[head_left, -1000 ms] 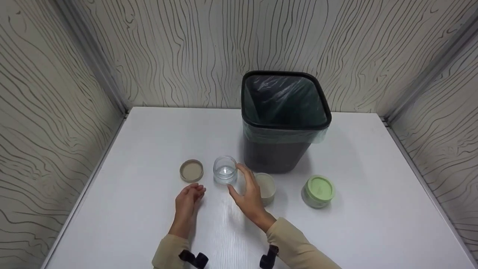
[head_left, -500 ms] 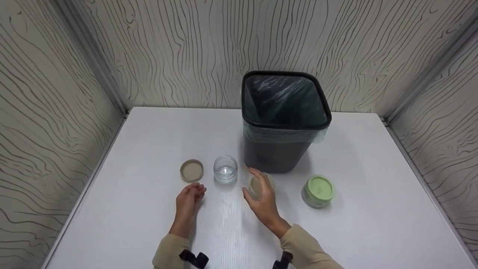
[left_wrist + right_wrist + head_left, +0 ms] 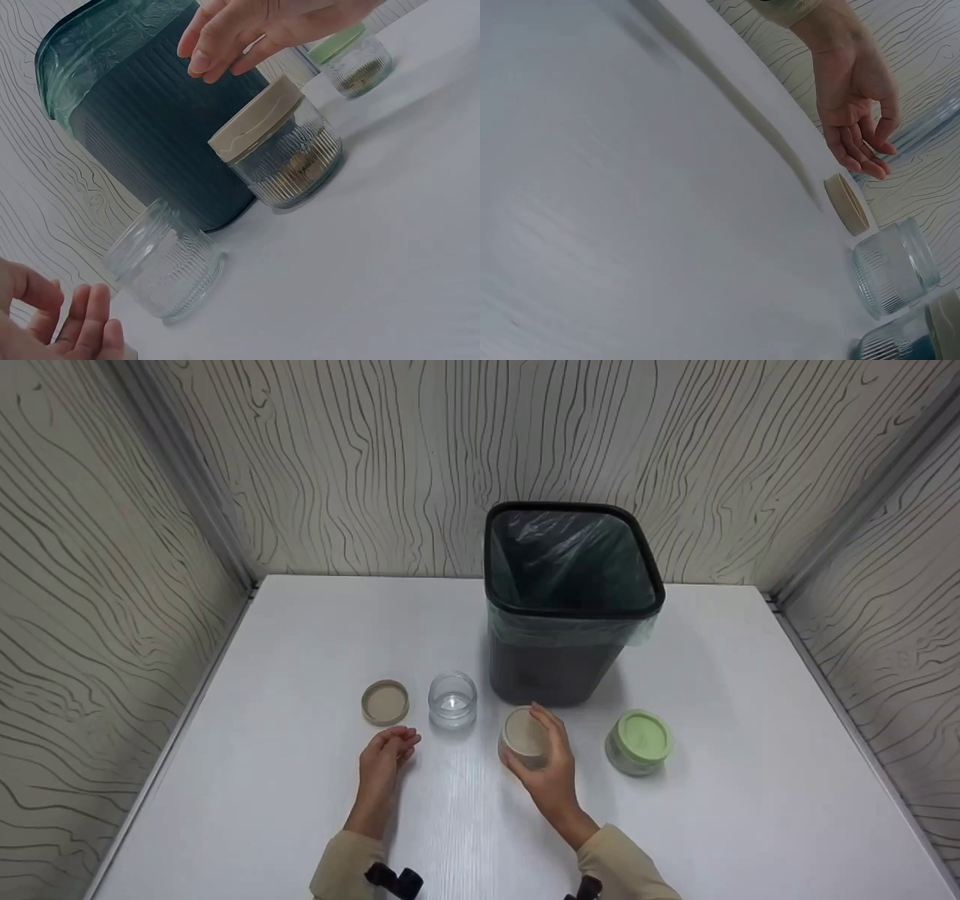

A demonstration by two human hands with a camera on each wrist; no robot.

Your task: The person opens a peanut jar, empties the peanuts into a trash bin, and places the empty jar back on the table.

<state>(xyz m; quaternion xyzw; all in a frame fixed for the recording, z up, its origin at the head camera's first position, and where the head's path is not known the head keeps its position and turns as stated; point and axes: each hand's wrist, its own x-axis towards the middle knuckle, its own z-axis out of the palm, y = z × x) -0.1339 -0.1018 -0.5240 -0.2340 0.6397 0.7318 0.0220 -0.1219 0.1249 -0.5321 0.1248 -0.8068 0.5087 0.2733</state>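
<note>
In the head view my right hand [image 3: 551, 780] curves over a glass jar with a beige lid [image 3: 525, 735], thumb and fingers spread. The left wrist view shows a gap between those fingers [image 3: 214, 56] and the lid [image 3: 259, 120]; something brownish lies inside this jar. My left hand [image 3: 381, 769] hangs loosely curled, holding nothing, just in front of a loose beige lid [image 3: 385, 703]. That lid lies inside up on the table. Between the hands, slightly farther back, stands a clear glass jar [image 3: 452, 701] without a lid.
A dark waste bin [image 3: 551, 667] with a greenish liner stands behind the jars. To the right is a glass jar with a green lid [image 3: 641, 742], also with brownish contents. Wood-patterned walls [image 3: 375, 465] border the white table [image 3: 315, 637].
My right hand has moved right, away from the open clear jar, to above the beige-lidded jar. My left hand has barely moved, and the jars stand where they were.
</note>
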